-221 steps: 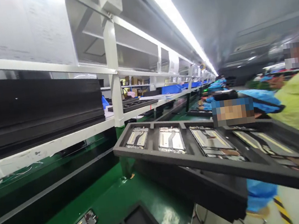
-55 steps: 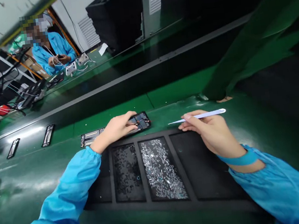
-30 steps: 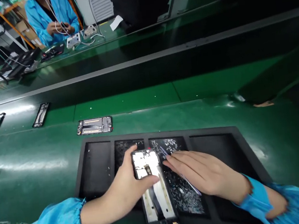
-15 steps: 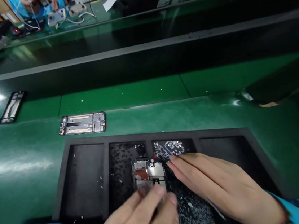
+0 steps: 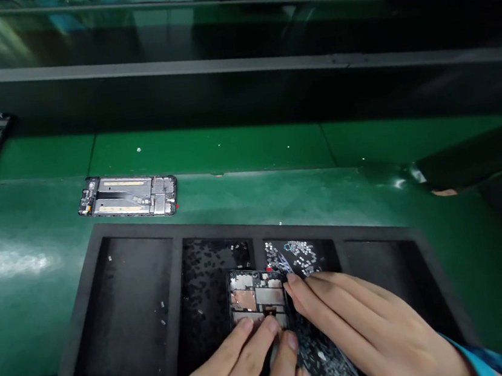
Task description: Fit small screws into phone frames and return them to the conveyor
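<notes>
The left hand [image 5: 236, 366] is laid palm down, fingers slightly spread, over the lower part of an opened phone [image 5: 255, 294]; whether it is gripped beneath cannot be told. By the right hand [image 5: 364, 326], fingers pressed together, slim tweezers [image 5: 284, 261] are pinched beside it. Metal shields and a copper-coloured rectangle are exposed. The phone is positioned over the matte black tray's [image 5: 219, 229] middle compartments, where small dark and glossy clear pieces [image 5: 302, 255] are scattered. Behind, a flat phone chassis [image 5: 127, 196] is seen on the glossy green bench [image 5: 243, 196].
</notes>
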Tool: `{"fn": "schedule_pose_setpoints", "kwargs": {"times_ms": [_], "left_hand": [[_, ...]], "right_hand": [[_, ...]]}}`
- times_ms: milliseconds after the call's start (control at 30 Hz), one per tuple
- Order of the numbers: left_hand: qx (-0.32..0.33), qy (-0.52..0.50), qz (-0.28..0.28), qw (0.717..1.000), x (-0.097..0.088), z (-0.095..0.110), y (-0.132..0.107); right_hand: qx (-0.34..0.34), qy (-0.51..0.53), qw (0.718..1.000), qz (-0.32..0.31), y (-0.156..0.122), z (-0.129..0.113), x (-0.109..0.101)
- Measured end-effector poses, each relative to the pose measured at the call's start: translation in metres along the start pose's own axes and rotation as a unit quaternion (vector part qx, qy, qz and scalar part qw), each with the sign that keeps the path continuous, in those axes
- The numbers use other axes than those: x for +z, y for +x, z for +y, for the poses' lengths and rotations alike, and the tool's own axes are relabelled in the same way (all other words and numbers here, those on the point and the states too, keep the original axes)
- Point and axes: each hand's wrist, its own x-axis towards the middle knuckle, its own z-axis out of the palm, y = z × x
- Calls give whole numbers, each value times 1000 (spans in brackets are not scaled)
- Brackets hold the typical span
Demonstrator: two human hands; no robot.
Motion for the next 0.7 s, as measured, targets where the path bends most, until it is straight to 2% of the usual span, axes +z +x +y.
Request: {"fn": "schedule_pose_setpoints", "kwargs": {"times_ms": [233,400,600,700], "left_hand": [[-7,-3,8,1000,2,2,-1],[-5,-2,-4,1000,1,3,-1],[-2,-4,5,1000,4,5,-2],[-9,-4,15,1000,5,6,-2]], "right_hand": [[-12,3,1000,-12,-3,1,-2],[24,5,1000,-4,-8,-1,1],[10,-31,998,-48,10,-4,-7],[28,-11,998,-50,11,-3,-12]]}}
